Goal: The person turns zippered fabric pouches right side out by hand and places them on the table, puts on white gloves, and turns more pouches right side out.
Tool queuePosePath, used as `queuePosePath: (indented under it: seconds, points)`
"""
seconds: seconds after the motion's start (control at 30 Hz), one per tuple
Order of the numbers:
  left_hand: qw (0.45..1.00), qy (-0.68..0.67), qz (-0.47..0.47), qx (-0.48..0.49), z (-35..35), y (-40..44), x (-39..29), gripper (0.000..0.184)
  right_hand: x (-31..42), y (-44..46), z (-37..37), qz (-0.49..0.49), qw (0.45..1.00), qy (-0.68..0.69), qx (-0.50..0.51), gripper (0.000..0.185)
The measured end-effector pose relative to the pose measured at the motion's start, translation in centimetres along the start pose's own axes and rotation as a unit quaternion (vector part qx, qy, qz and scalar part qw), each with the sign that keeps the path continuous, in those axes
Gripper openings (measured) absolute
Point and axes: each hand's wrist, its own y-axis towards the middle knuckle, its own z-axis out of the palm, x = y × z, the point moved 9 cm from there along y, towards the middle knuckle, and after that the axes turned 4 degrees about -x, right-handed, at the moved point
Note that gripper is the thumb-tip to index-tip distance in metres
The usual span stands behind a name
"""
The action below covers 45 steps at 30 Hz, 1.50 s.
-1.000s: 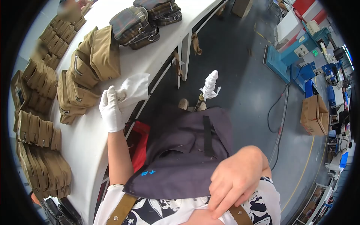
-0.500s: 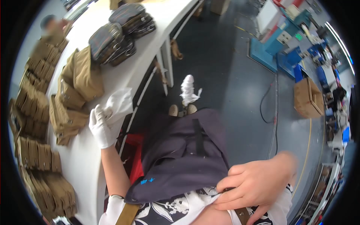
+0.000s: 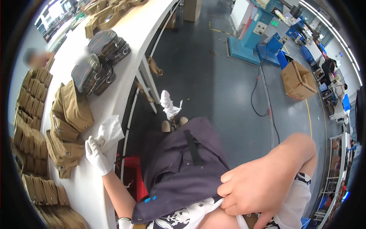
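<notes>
My left hand (image 3: 98,156) wears a white glove and is at the table's edge. Pinched in its fingers is a thin white piece of cloth (image 3: 111,131), its kind unclear. Beside it on the table lie tan canvas bags (image 3: 65,126). My right hand (image 3: 249,187) is bare, its fingers curled closed on the edge of the white patterned shirt (image 3: 207,205) at my chest. Below it hangs the dark apron (image 3: 183,179) that I wear.
Dark plaid bags (image 3: 93,72) stand farther along the white table (image 3: 91,187). Stacked tan pieces (image 3: 32,145) line its far side, where a person (image 3: 36,59) is. A white-wrapped pole (image 3: 167,105) rises near my feet. A cardboard box (image 3: 299,82) and blue machine (image 3: 248,42) stand right.
The view has tilted up and swung, showing more of the far table and room. My left hand still holds the white cloth; my right hand stays at the shirt with its wrist raised higher.
</notes>
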Motion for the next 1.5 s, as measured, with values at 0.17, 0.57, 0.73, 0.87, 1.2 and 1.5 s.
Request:
queuePosePath:
  seconds: [0.17,0.57,0.73,0.87,1.2,1.5]
  points:
    - [0.998,0.052,-0.018,-0.004,-0.4,0.1,0.2,0.031,-0.7,0.8,1.1,-0.019,0.999,0.019,0.022,0.056]
    - [0.996,0.036,0.076,0.001,-0.3,0.3,-0.4,0.033,0.1,2.4,0.2,-0.016,0.997,-0.045,0.055,0.060]
    - [0.999,-0.032,0.034,0.010,0.0,0.0,-0.1,0.029,-0.8,1.9,0.2,-0.075,0.996,0.051,0.026,0.052]
    - [1.000,-0.016,0.021,0.004,-0.2,0.1,0.0,0.030,-0.7,1.7,0.6,-0.083,0.992,0.076,0.059,0.047]
    - [0.998,-0.041,0.040,0.001,-0.1,-0.1,-0.6,0.030,6.4,0.5,-2.6,-0.338,0.939,0.020,-0.058,0.016]
    - [0.944,-0.295,-0.146,0.034,0.6,0.4,2.4,0.027,-4.6,4.3,-3.6,-0.403,0.864,0.266,-0.146,0.036]
